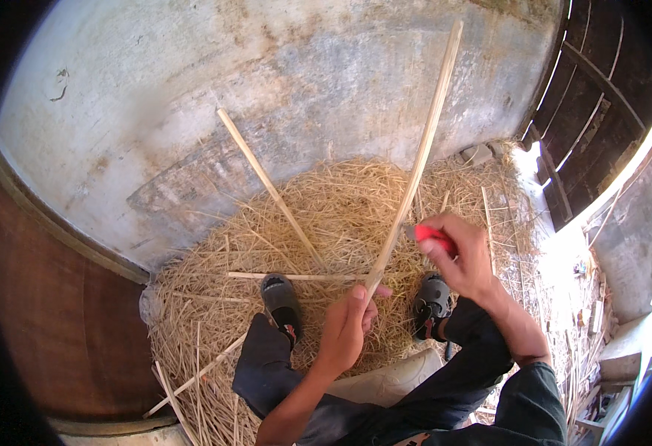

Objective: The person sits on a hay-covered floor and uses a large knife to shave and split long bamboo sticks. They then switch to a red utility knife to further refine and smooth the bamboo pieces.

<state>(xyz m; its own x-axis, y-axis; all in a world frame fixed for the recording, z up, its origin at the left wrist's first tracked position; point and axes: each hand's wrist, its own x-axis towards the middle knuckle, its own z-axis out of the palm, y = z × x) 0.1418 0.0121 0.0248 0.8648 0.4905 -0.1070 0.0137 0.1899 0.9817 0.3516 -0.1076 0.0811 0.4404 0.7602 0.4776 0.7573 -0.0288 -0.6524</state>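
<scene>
A long pale wooden stick (424,149) slants up and away in front of me. My left hand (345,331) is closed round its lower end, between my knees. Closed on a red-handled knife (431,236), my right hand (463,256) is just right of the stick, above my right foot. The short grey blade points left at the stick's side; I cannot tell whether it touches the wood. Below the stick, shavings and straw (341,201) cover the floor in a thick layer.
A second stick (270,186) leans on the stained wall (326,82) ahead. Another stick (296,276) lies across the litter near my feet. A brown door panel (66,312) is on the left, dark wooden boards (586,97) at the upper right. I sit above a pale rounded object (385,380).
</scene>
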